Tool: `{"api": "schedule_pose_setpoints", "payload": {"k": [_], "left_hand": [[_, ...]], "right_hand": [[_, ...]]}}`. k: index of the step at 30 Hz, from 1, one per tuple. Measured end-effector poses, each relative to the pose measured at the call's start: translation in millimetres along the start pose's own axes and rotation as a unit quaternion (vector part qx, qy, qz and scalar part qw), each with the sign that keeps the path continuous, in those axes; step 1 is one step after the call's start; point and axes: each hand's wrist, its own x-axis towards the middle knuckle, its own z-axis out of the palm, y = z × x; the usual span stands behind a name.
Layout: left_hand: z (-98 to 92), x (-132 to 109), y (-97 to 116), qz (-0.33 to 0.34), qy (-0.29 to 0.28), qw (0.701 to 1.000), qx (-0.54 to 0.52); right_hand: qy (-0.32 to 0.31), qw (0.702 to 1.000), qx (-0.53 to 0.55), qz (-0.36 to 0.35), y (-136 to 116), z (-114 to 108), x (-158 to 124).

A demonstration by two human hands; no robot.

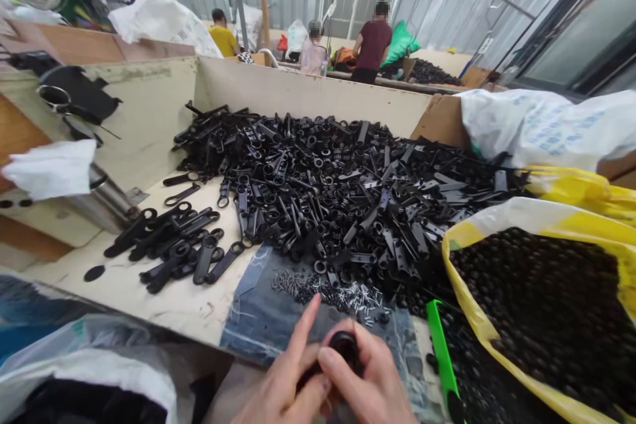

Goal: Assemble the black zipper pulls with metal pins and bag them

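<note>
Close to the bench's front edge, my left hand (285,377) and my right hand (370,371) meet around one black plastic part with a round ring end (344,342). The right thumb and fingers pinch the ring end. My left thumb and lower fingers close on the part's lower side, while the left index finger points up and away. Most of the part is hidden by my fingers. Just beyond my fingertips, small metal pins or screws (360,298) lie scattered on a dark blue cloth (258,318).
A big heap of black ring-ended plastic parts (318,179) covers the bench. A smaller group (181,245) lies at left. On the right stand a yellow-white sack of small black pieces (541,298) and a green-edged tray (442,351). People (372,43) work behind the low partition (318,89).
</note>
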Motion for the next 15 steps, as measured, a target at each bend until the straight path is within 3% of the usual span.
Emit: {"api": "schedule_pose_setpoints", "payload": {"k": [3,6,8,12,15], "left_hand": [[-11.4,2,-3,0.055,-0.069,0.984,0.154],[-16.2,0,-17,0.106,-0.082,0.961,0.244],[-11.6,-2,-33,0.140,-0.046,0.961,0.234],[6.8,-7,-56,0.098,0.159,0.980,0.074],[12.9,-8,-60,0.049,0.193,0.980,-0.010]], "right_hand": [[0.016,1.000,0.005,-0.015,-3,-9,-7],[0.006,1.000,0.000,-0.018,-3,-10,-8],[0.001,1.000,0.005,-0.007,0,-5,-5],[0.011,0.998,0.054,0.008,13,9,8],[-0.006,0.991,0.130,0.042,18,14,12]]}}
